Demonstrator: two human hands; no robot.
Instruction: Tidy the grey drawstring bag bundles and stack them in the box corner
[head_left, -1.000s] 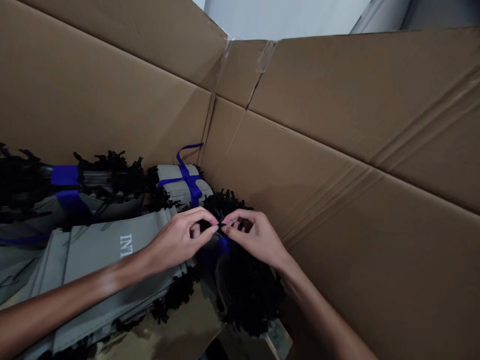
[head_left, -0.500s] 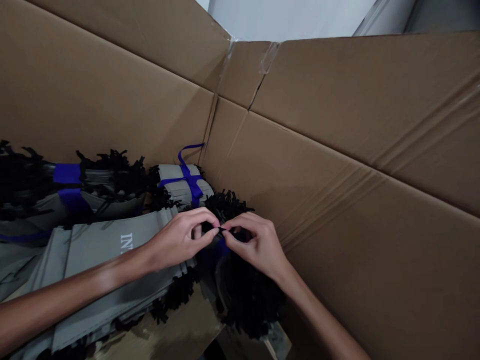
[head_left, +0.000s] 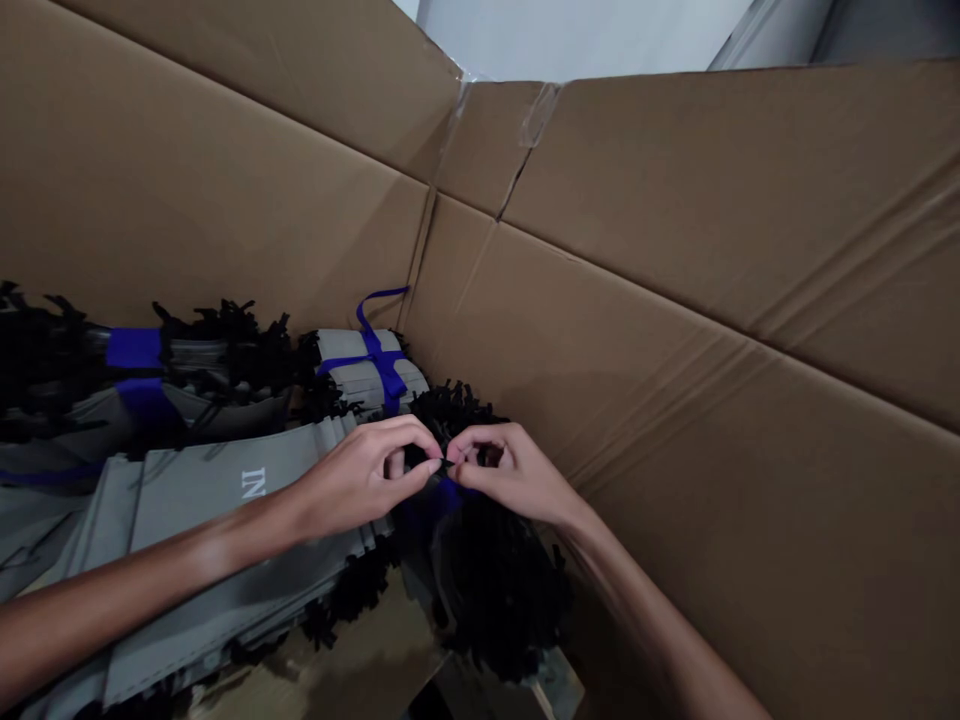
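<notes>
While the left hand (head_left: 379, 462) and right hand (head_left: 525, 475), nearly together, pinch a black strip (head_left: 445, 464), both are over the fringed bundle (head_left: 499, 590). Grey bags (head_left: 191, 490) lie left of it

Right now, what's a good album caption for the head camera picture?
Left hand and right hand pinch a small dark strip over a black-fringed bundle beside cardboard walls.

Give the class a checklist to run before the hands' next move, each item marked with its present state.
1. Left hand pinched at the dark strip: ok.
2. Right hand facing it, fingertips at the strip: ok.
3. What the strip belongs to: cannot tell, too small.
4. Blue ribbon crossed over the small grey bundle: ok.
5. Grey stack top fully visible: not ok, left forearm crosses it.
</notes>
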